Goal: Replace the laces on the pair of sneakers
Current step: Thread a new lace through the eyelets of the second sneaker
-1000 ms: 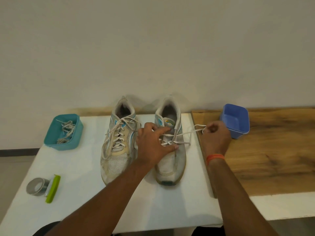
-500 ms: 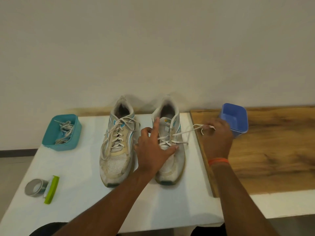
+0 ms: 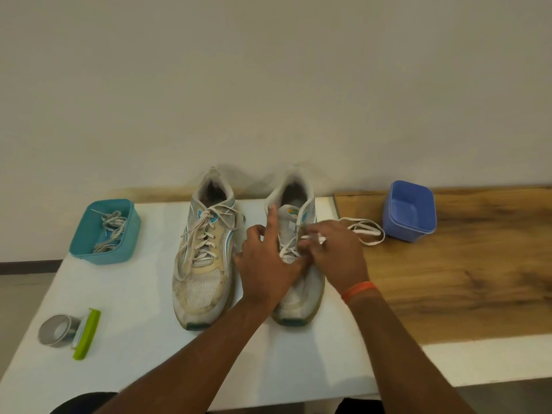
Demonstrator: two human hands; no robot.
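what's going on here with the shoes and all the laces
A person is relacing a pair of worn sneakers on a white table. The right hand pinches a white lace at the right sneaker, whose lower eyelets are threaded; the lace's loose end trails toward an empty blue tub. The left hand rests on that shoe, index finger raised. The left sneaker is fully laced. A teal tub holds a tangle of laces.

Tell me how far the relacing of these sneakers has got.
Done: the left sneaker looks laced to its top eyelets, and a tangle of laces sits in the teal tub. In hand: the right sneaker is laced partway; the right hand pinches the white lace while the left hand steadies the shoe. Left: the upper eyelets and the knot.
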